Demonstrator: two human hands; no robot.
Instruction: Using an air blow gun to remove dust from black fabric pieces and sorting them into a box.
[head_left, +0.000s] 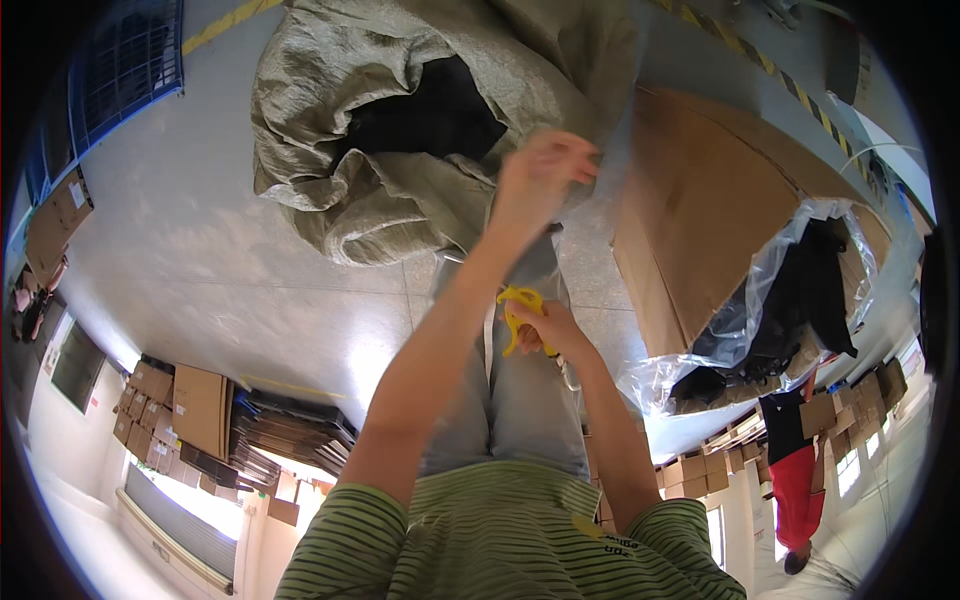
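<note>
Up at centre, L hand [548, 165]: motion-blurred, fingers look part-curled; can't tell if pinching anything. Overlaps the near R edge of the sack in view; contact unclear.
R hand [555, 332]: fingers wrapped round the tool's handles, in front of the wearer's grey trousers [540, 415].
Tool: 1 scissors-like tool w/ yellow looped handles [522, 296], held in R hand, just beside L forearm [440, 350]; can't make out the blades.
Sack: big olive-beige woven plastic sack [320, 110], crumpled, mouth agape, dark black contents [425, 110] showing; on smooth grey floor [200, 280] ahead of the legs.
Box: large brown cardboard box [700, 210], R of sack, w/ clear plastic liner [735, 325] spilling out + black items [800, 290] inside.
Shirt: green/dark-striped [500, 530].
Bkgd R: 1 co-worker [795, 485] in red & black, nr stacked cartons.
Bkgd L: brown cartons [200, 410], blue wire-mesh panel [125, 75].
Floor tape: yellow-black striped strip [760, 62], upper R.
</note>
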